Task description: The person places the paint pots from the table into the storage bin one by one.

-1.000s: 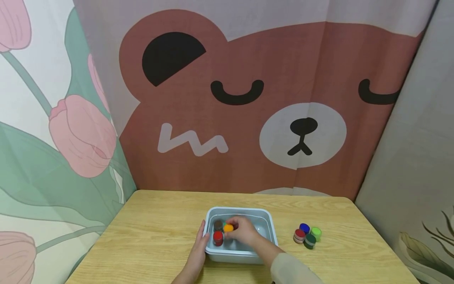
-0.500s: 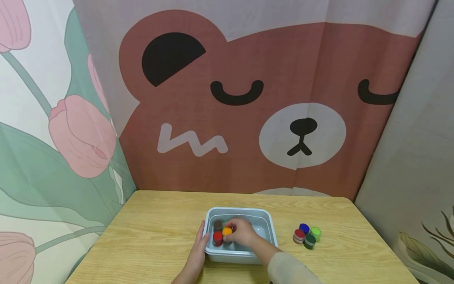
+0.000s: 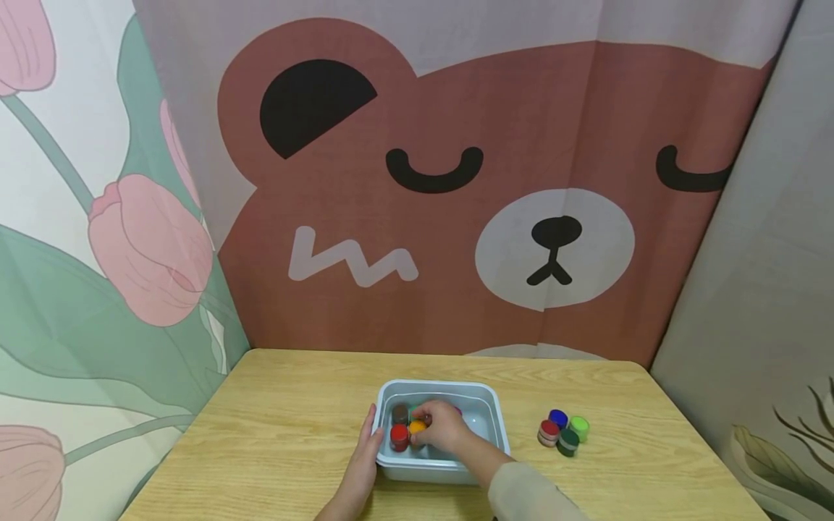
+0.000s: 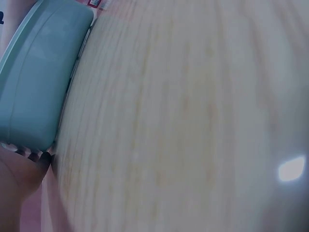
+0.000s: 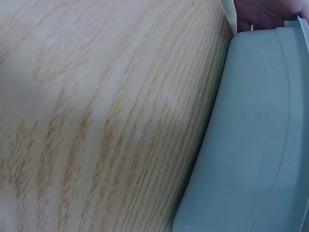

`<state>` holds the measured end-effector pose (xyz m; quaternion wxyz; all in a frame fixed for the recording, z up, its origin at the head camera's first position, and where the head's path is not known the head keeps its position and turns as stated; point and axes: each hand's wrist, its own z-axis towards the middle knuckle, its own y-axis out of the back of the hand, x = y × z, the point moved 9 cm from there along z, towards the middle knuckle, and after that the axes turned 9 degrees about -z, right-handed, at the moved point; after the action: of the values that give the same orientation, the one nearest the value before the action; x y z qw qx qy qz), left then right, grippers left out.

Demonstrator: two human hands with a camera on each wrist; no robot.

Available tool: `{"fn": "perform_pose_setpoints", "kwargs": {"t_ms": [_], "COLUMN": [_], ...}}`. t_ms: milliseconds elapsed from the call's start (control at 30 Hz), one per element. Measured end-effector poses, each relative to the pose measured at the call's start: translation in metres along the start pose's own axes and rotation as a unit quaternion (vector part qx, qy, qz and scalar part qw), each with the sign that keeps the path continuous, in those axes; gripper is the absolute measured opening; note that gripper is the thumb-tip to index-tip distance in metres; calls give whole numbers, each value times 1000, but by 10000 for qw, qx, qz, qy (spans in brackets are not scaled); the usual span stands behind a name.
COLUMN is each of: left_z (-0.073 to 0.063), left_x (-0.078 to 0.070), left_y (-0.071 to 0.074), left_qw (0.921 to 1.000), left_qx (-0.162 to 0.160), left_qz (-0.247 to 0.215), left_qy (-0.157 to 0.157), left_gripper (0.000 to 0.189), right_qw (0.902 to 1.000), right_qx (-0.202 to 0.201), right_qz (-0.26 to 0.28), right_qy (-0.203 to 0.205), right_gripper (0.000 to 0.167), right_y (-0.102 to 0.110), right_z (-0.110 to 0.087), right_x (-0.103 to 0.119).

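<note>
A light blue-grey plastic basin stands on the table. Inside it, thumb and fingertips of my right hand pinch a small orange paint jar. Left of that jar stand a red jar and a dark brown jar; a green one is mostly hidden behind my fingers. A bit of magenta shows past my knuckles. My left hand lies along the basin's left wall, fingers extended, thumb at the rim. Both wrist views show mainly table and the basin's outer wall, with the left hand against its end.
Right of the basin, four-coloured jars stand close together on the wooden table: blue, light green, dark red and dark green. A bear-print curtain hangs behind the table's back edge.
My right hand has brought the orange jar slightly toward me, down beside the red jar. The left hand stays at the basin's left side.
</note>
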<state>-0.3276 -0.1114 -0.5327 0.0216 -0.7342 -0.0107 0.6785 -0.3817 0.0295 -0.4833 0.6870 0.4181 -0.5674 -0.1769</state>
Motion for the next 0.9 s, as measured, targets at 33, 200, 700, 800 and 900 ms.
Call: {"fn": "perform_pose_setpoints", "kwargs": {"t_ms": [33, 200, 700, 800, 900], "left_z": [0, -1, -1, -1, -1], "left_x": [0, -1, 0, 0, 1], "left_y": [0, 0, 0, 0, 1], "left_qw": [10000, 10000, 10000, 9999, 9999], "left_qx": [4, 0, 21, -5, -68], "left_qz": [-17, -45, -4, 18, 11], "left_qy": [-11, -14, -76, -100, -92], "left_gripper": [64, 64, 63, 64, 63], "right_qw": [10000, 9999, 9975, 9965, 9950], "right_qx": [14, -34, -225, -319, -446], "right_qz": [28, 124, 636, 762, 892], "right_qy": [-21, -32, -212, -155, 55], "right_gripper": [40, 41, 38, 40, 41], "right_y": [0, 0, 10, 17, 26], "right_z": [0, -1, -5, -10, -16], "right_x": [0, -1, -9, -7, -3]}}
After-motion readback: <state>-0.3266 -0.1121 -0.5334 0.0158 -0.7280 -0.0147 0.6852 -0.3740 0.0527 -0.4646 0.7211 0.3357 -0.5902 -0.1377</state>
